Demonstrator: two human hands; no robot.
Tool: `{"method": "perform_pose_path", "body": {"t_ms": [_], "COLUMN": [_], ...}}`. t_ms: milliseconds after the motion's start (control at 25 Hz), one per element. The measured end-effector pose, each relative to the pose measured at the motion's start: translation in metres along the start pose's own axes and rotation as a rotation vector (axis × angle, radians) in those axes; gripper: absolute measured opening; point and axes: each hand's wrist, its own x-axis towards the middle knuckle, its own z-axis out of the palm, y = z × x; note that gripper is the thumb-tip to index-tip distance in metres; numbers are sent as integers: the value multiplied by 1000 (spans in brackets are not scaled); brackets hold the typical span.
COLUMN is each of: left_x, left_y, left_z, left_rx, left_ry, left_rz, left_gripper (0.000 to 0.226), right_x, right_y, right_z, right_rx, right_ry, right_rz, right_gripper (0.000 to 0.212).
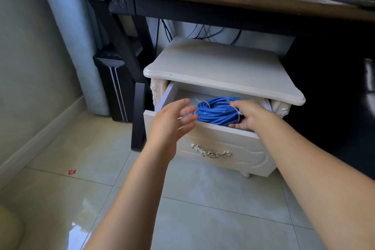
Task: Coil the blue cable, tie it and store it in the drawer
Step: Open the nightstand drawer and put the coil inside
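The right hand (248, 116) grips the zip-tied blue cable coil (218, 110) inside the open white wooden drawer (239, 142), left hand (172, 123) with fingers (188, 110) spread wide; next, I'd say, release and shut.

No legible text, no labels — none readable

I have both bare forearms stretched forward, my left hand (172, 122) open with its slightly blurred fingers spread and the palm turned to the right, and my right hand (250, 116) curling thumb and fingers round the blue cable (217, 110).
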Motion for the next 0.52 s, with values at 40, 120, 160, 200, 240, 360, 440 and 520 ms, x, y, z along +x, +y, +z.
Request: {"method": "perform_pose_path", "body": {"t_ms": [40,120,160,200,240,360,440,520], "left_x": [-1,-1,-1,-1,1,8,14,18], "left_y": [1,0,0,-1,-4,-14,-20,-28], "left_z": [0,-2,-4,-5,-6,-8,-7,-3], "left_rx": [57,195,275,352,415,461,407,377], "left_ry": [2,-15,-30,-40,-44,4,45,59], "left_rz": [-31,-77,-99,-119,-127,-69,-25,21], "left_gripper": [15,23,29,34,38,41,41,40], "right_x": [4,8,6,0,-7,-45,-77,-95], "right_y": [5,9,9,6,1,7,39,77], "right_z": [2,2,1,0,-2,2,10,18], "right_rx": [-26,-31,-24,-10,-63,-365,-413,-565], "right_ry": [2,-3,-1,-2,29,287,387,455], "right_rz": [10,19,26,7,-66,-575,-894,-1036], "right_gripper": [12,16,16,17,19,15,15,23]}}
